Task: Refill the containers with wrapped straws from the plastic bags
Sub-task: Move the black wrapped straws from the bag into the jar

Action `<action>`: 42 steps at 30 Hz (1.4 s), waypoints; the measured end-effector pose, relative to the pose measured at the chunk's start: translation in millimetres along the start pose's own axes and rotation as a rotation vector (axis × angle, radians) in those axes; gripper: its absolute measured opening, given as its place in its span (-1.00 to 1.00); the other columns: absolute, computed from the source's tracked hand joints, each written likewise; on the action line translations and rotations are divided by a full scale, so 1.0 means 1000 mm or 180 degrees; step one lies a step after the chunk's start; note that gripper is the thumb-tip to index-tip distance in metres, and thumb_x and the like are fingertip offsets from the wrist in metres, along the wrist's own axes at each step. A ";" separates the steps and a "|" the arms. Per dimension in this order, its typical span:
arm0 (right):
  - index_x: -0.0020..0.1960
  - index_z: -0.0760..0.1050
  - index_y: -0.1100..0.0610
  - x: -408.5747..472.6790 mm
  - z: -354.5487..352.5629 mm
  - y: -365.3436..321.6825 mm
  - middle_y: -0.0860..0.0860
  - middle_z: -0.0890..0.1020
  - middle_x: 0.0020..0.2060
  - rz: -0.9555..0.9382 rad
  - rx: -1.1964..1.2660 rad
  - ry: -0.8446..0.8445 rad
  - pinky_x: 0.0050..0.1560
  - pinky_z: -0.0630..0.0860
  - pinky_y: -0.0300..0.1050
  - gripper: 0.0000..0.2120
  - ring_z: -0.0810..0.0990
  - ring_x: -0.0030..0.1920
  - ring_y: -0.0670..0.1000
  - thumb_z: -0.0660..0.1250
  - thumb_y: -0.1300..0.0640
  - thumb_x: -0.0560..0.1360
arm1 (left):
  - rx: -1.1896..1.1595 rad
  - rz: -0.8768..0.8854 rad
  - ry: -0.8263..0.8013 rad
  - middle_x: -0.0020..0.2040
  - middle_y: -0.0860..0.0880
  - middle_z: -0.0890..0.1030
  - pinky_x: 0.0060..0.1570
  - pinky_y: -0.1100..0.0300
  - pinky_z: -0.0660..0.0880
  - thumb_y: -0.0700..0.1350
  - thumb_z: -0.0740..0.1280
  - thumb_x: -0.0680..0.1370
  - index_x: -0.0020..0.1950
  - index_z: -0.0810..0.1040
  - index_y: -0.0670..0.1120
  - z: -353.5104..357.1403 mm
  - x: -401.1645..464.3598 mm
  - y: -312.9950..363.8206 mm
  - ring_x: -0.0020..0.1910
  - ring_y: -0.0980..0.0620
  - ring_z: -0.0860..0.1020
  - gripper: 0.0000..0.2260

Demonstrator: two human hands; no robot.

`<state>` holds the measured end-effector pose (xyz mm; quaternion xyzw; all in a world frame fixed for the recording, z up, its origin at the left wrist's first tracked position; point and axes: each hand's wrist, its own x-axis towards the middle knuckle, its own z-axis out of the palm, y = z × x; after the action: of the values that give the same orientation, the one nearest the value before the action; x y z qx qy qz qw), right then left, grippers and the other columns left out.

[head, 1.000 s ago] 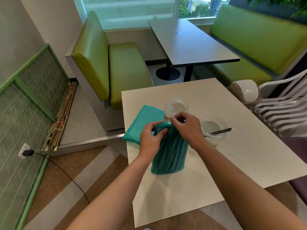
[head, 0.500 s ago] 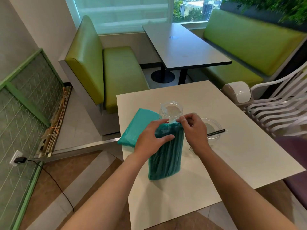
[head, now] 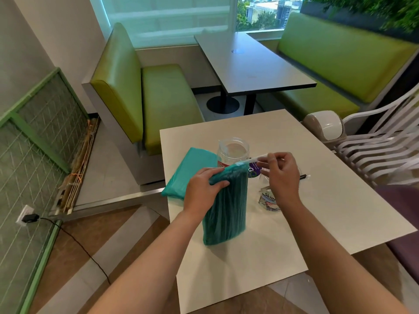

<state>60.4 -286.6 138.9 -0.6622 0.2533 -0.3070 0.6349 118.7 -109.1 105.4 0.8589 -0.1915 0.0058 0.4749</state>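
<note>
Now your left hand (head: 202, 191) grips the teal bag (head: 226, 211) while your right hand (head: 279, 172) pinches 1 wrapped straw (head: 250, 160) clear; next, drop it into the jar (head: 233, 151).

Upright teal straw bag (head: 226, 207) before clear, seemingly empty jar (head: 233, 151).

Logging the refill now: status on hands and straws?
Left hand grips upright bag top. Right hand pinches one straw, half drawn out. Jar open behind bag, path clear.
</note>
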 end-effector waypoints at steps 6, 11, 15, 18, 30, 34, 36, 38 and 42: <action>0.05 0.35 0.17 0.008 -0.018 -0.011 0.08 0.67 -0.10 -0.0179 -0.0113 0.0304 -0.11 0.65 -0.12 -0.89 0.70 -0.12 -0.03 0.18 0.12 0.65 | -0.0027 -0.0173 0.0157 0.12 0.05 0.61 0.16 0.21 0.46 -0.03 0.50 0.46 0.26 0.61 -0.01 0.002 0.000 0.004 0.09 0.09 0.53 -0.63; 0.06 0.36 0.14 0.007 -0.025 -0.010 0.00 0.67 -0.11 -0.0288 -0.0183 0.0474 -0.10 0.65 -0.04 -0.90 0.70 -0.13 -0.03 0.18 0.10 0.64 | 0.0035 -0.0236 0.0219 0.11 0.04 0.61 0.18 0.12 0.48 -0.03 0.49 0.46 0.26 0.61 -0.01 0.003 0.002 0.009 0.09 0.06 0.54 -0.63; 0.06 0.31 0.12 0.006 -0.027 -0.012 0.02 0.66 -0.04 -0.0360 -0.0012 0.0731 -0.09 0.65 -0.01 -0.93 0.71 -0.14 -0.01 0.13 0.12 0.66 | 0.0122 -0.0261 0.0193 0.13 0.03 0.61 0.18 0.12 0.48 -0.04 0.48 0.48 0.26 0.61 -0.02 0.003 0.001 0.012 0.11 0.04 0.54 -0.64; 0.07 0.30 0.13 0.013 -0.034 -0.018 0.04 0.67 -0.04 -0.0362 0.0087 0.0774 -0.07 0.65 0.01 -0.92 0.71 -0.16 -0.01 0.14 0.12 0.66 | 0.0089 -0.0384 0.0249 0.16 0.01 0.61 0.17 0.16 0.45 -0.04 0.47 0.49 0.29 0.59 -0.05 0.000 0.000 0.008 0.13 0.03 0.53 -0.63; -0.03 0.44 0.05 -0.030 -0.010 0.035 -0.04 0.68 -0.14 -0.0481 -0.1421 -0.0881 0.00 0.58 0.08 -0.94 0.65 -0.10 -0.06 0.27 0.07 0.60 | 0.0064 -0.0718 0.0245 0.21 -0.01 0.56 0.17 0.10 0.46 0.01 0.49 0.47 0.32 0.56 -0.02 0.000 0.008 0.014 0.20 0.00 0.51 -0.57; -0.03 0.47 0.00 -0.056 0.004 0.047 -0.07 0.67 -0.09 -0.0556 -0.1722 -0.1527 0.00 0.58 0.04 -0.94 0.63 -0.07 -0.07 0.28 0.03 0.59 | 0.0070 -0.0821 0.0258 0.22 -0.02 0.53 0.17 0.04 0.50 0.01 0.47 0.47 0.32 0.53 -0.02 0.003 0.009 0.016 0.17 0.01 0.51 -0.56; 0.00 0.52 0.02 -0.063 0.009 0.048 -0.08 0.66 -0.07 -0.0571 -0.1632 -0.1623 0.05 0.58 0.02 -0.96 0.63 -0.03 -0.09 0.31 0.08 0.57 | 0.0077 -0.0883 0.0266 0.22 -0.03 0.51 0.18 0.04 0.50 0.01 0.47 0.48 0.33 0.51 -0.04 0.004 0.010 0.018 0.15 0.02 0.51 -0.56; 0.03 0.55 0.04 -0.068 0.012 0.049 -0.08 0.65 -0.04 -0.0529 -0.1504 -0.1581 0.09 0.57 -0.01 -0.93 0.62 0.01 -0.09 0.34 0.11 0.56 | 0.0067 -0.0958 0.0261 0.22 -0.02 0.48 0.13 0.11 0.50 -0.01 0.46 0.49 0.33 0.49 -0.04 0.005 0.011 0.021 0.09 0.05 0.50 -0.56; 0.07 0.54 0.00 -0.078 0.014 0.055 -0.11 0.61 0.16 -0.0338 -0.1347 -0.1562 0.21 0.52 -0.12 -0.84 0.57 0.14 -0.14 0.40 0.02 0.51 | 0.0001 -0.1167 0.0250 0.21 -0.03 0.43 0.01 0.15 0.46 -0.05 0.47 0.48 0.30 0.47 -0.03 0.003 0.013 0.024 -0.02 0.06 0.49 -0.58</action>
<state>20.0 -223.9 77.3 -0.8460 0.1160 -0.1115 0.5084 122.4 -126.8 125.8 0.8786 -0.0131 -0.0474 0.4750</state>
